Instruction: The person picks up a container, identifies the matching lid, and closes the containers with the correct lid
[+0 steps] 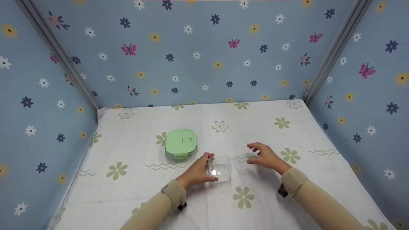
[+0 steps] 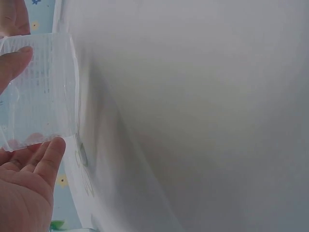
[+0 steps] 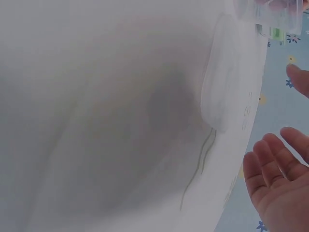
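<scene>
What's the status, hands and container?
Left hand grips clear container. Right hand open, hovering by clear lid flat on the cloth. Green lunchbox behind, out of the way.

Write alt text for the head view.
A left hand grips a clear plastic box on a flowered tablecloth; the open right hand hovers by its clear lid. A green lidded container sits behind.

Bare flowered desk lies open right and front; the square green lidded plastic box blocks the back-left.
</scene>
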Motion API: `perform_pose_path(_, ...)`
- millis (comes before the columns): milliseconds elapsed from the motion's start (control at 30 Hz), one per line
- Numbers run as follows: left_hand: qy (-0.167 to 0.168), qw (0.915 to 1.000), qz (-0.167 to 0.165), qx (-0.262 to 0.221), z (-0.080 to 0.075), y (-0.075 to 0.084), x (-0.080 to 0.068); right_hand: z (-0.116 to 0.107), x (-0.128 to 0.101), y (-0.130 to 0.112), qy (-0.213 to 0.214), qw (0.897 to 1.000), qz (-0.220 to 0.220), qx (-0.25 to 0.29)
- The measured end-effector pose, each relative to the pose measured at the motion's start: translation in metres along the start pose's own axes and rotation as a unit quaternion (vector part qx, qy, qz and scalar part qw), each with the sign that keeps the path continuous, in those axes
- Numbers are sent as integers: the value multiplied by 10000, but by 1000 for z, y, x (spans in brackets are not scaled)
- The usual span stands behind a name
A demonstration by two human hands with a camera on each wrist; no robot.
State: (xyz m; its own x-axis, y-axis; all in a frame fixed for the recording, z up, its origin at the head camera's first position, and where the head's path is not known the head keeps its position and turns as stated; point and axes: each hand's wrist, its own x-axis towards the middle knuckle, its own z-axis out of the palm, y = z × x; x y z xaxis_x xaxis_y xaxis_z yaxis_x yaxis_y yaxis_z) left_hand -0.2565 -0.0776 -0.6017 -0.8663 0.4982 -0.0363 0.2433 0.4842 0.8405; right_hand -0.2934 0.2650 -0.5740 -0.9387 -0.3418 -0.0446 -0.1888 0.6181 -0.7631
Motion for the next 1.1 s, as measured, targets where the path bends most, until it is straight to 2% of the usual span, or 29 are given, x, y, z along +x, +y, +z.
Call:
perform_pose_path(200,8,9999,126,-60,1,-1,0,4,1,7,-129,9996,212,-106)
perform_pose_path(600,17,9999,146,-50,-1,1,0,15,7,16,-334,9977,481,-332)
perform_pose_path(967,50,9998,174,-53,1,-1,0,21,8,17,-272,9968,360,-661)
perform_pose_path(1100,42,9999,149,-50,1,-1,0,22,8,16,-252,9957,169,-873)
